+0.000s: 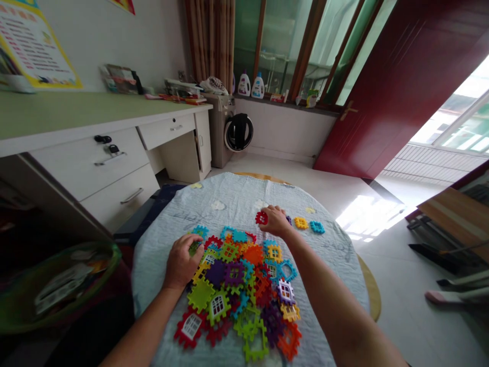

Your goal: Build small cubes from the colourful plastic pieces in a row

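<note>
A heap of colourful plastic interlocking building blocks [233, 272], square with notched edges, lies on the cloth-covered round table [324, 285]. Some have window-like frames. My right hand [275, 220] is beyond the heap, its fingers closed on a red block [262, 218] with a window pattern. Just right of that hand, a yellow block [301, 223] and a blue block [317, 227] lie in a row, with a purple one partly hidden by the hand. At the heap's left edge, my left hand [183, 261] has its thumb and fingers curled round a green block [193, 248].
A long desk [95, 114] with drawers stands at the left, above a green basket [110, 260]. A washing machine [220, 127] with its door open is at the back. A red door [382, 81] stands to the right.
</note>
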A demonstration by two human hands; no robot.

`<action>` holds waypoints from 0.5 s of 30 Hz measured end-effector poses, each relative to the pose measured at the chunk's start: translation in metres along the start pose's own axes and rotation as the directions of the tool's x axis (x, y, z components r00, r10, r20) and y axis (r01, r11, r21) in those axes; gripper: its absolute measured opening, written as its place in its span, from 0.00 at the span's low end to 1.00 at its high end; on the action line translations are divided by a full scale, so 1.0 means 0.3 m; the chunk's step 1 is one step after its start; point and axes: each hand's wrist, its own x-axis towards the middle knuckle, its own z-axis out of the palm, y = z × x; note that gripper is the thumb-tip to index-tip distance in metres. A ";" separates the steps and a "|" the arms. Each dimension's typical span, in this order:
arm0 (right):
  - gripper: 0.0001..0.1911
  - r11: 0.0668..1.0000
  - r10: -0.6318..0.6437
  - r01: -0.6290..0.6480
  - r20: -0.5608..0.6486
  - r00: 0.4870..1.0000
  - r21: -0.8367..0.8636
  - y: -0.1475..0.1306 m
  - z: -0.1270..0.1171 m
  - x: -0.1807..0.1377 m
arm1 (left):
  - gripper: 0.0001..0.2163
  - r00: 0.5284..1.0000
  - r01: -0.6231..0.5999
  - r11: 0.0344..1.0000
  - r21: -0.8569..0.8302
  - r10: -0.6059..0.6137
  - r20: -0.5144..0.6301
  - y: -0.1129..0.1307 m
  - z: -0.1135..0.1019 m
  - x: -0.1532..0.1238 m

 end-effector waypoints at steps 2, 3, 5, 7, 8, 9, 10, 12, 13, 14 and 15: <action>0.24 1.000 -0.006 0.006 0.020 1.000 -0.021 -0.024 0.012 0.071 | 0.10 1.000 -0.005 1.000 0.000 0.005 -0.003 0.000 -0.001 -0.002; 0.24 1.000 -0.009 0.009 0.031 0.999 -0.026 -0.031 0.020 0.100 | 0.09 1.000 -0.006 1.000 0.000 0.006 -0.006 0.001 -0.002 -0.003; 0.25 0.999 -0.014 0.017 0.065 0.998 -0.034 -0.036 0.037 0.145 | 0.09 1.000 -0.007 1.000 0.002 0.007 -0.008 0.005 -0.004 -0.004; 0.24 0.999 -0.017 0.022 0.114 0.993 -0.044 -0.036 0.054 0.172 | 0.09 1.000 -0.001 1.000 0.002 0.001 -0.012 0.008 -0.005 -0.005; 0.24 0.999 -0.016 0.023 0.139 0.990 -0.048 -0.035 0.061 0.181 | 0.09 1.000 0.004 1.000 0.001 -0.004 -0.013 0.010 -0.005 -0.005; 0.23 0.998 -0.014 0.023 0.160 0.987 -0.052 -0.034 0.066 0.187 | 0.09 1.000 0.008 1.000 -0.002 -0.008 -0.012 0.010 -0.004 -0.005; 0.23 0.998 -0.014 0.024 0.176 0.984 -0.055 -0.034 0.071 0.191 | 0.08 1.000 0.011 1.000 -0.005 -0.011 -0.008 0.011 -0.004 -0.004; 0.23 0.998 -0.017 0.029 0.194 0.981 -0.057 -0.035 0.075 0.197 | 0.08 1.000 0.014 1.000 -0.011 -0.014 0.002 0.010 -0.003 -0.004; 0.23 0.998 -0.020 0.032 0.200 0.980 -0.056 -0.036 0.075 0.199 | 0.08 1.000 0.015 1.000 -0.013 -0.014 0.005 0.010 -0.003 -0.004; 0.23 0.998 -0.023 0.035 0.204 0.979 -0.052 -0.036 0.074 0.201 | 0.08 1.000 0.016 1.000 -0.015 -0.015 0.005 0.009 -0.003 -0.004; 0.25 0.998 -0.024 0.034 0.206 0.978 -0.046 -0.034 0.071 0.204 | 0.08 1.000 0.016 1.000 -0.015 -0.016 0.003 0.009 -0.003 -0.004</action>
